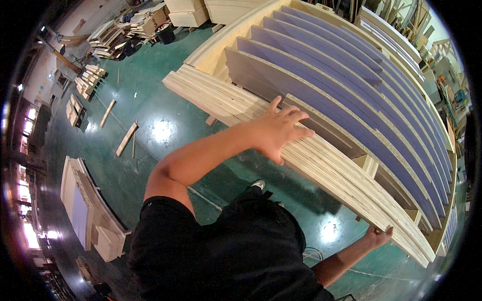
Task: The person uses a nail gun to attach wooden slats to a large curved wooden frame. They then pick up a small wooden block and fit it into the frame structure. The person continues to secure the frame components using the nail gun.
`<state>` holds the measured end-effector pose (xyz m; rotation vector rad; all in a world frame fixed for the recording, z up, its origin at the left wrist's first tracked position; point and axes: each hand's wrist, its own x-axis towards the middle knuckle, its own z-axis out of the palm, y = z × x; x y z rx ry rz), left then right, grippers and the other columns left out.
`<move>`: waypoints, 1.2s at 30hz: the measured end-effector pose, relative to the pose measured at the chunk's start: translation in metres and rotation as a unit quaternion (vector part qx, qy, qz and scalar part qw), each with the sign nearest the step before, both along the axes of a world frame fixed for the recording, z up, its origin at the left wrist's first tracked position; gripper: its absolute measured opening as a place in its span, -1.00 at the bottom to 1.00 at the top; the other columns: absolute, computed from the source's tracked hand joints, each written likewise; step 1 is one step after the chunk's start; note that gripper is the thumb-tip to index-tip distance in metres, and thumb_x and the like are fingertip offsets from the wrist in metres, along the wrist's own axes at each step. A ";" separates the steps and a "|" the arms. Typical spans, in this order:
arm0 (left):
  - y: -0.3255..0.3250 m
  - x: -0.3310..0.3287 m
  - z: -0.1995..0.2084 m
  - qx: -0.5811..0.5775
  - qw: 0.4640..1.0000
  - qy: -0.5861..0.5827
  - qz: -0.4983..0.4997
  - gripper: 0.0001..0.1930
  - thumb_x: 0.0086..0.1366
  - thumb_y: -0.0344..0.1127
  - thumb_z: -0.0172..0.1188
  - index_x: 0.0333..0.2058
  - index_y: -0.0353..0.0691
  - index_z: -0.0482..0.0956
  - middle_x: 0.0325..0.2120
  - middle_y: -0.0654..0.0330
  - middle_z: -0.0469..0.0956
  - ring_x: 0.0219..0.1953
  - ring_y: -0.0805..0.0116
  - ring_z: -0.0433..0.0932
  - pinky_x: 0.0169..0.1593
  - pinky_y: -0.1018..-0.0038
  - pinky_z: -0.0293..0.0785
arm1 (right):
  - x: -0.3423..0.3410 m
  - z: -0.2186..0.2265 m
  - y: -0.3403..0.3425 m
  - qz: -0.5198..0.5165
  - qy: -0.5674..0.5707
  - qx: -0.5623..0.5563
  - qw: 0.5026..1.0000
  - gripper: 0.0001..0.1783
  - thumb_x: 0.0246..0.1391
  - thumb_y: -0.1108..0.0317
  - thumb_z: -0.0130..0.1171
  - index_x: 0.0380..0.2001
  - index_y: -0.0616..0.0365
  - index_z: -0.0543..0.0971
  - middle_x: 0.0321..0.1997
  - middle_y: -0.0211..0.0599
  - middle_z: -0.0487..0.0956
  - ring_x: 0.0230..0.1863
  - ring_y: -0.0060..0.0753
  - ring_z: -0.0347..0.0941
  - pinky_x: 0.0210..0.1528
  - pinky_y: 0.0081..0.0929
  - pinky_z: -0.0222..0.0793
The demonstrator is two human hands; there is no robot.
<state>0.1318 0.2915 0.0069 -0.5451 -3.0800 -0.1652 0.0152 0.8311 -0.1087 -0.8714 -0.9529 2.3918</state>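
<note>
A bundle of long, pale wooden strips lies side by side along the near edge of a large wooden frame. My left hand rests across the top of the bundle with its fingers spread wide, pointing toward the frame, and its thumb at the near side. Farther right, my right hand grips the near edge of the same strips; its fingers are curled there and partly hidden beneath. Several curved purple-grey panels with speckled edges stand in rows inside the frame, just beyond the strips.
Green floor spreads out to the left. Loose boards and small timber stacks lie on it. A cream wooden panel piece sits at the lower left. More timber and a black bin stand at the back.
</note>
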 end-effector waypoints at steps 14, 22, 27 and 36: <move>-0.003 0.116 -0.031 0.152 0.979 0.121 0.067 -0.43 -0.22 -0.11 0.55 -0.15 0.03 0.58 -0.03 0.22 0.37 0.08 0.17 0.37 0.21 -0.08 0.13 | 0.073 0.009 -0.001 0.003 0.145 0.045 0.988 -0.39 0.12 0.16 0.09 0.08 0.50 0.39 -0.06 0.26 0.54 -0.06 0.20 0.54 0.07 0.20 0.47; -0.090 0.210 -0.097 0.211 0.953 0.176 0.128 -0.44 -0.25 -0.15 0.52 -0.17 0.00 0.56 -0.18 0.22 0.42 -0.07 0.13 0.43 0.03 0.10 0.30 | 0.141 0.059 -0.120 0.195 0.288 0.081 0.934 -0.34 0.13 0.06 0.11 0.09 0.46 0.40 -0.05 0.18 0.54 -0.02 0.15 0.51 0.09 0.12 0.46; -0.192 0.283 -0.169 0.262 0.925 0.215 0.175 -0.34 -0.28 -0.21 0.54 -0.09 -0.02 0.51 -0.17 0.20 0.41 -0.07 0.11 0.41 0.01 0.10 0.29 | 0.177 0.078 -0.268 0.217 0.290 0.135 0.922 -0.38 0.18 -0.02 0.11 0.07 0.31 0.41 -0.05 0.03 0.53 -0.06 0.00 0.49 0.10 0.07 0.42; -0.354 0.330 -0.178 0.387 0.842 0.298 0.227 -0.28 -0.29 -0.37 0.57 -0.05 -0.12 0.48 -0.13 0.07 0.40 -0.08 0.01 0.39 -0.01 0.07 0.28 | 0.191 0.219 -0.554 0.239 0.192 0.197 0.931 -0.37 0.24 -0.06 0.12 0.22 0.08 0.31 0.10 -0.21 0.46 0.18 -0.21 0.39 0.26 -0.12 0.33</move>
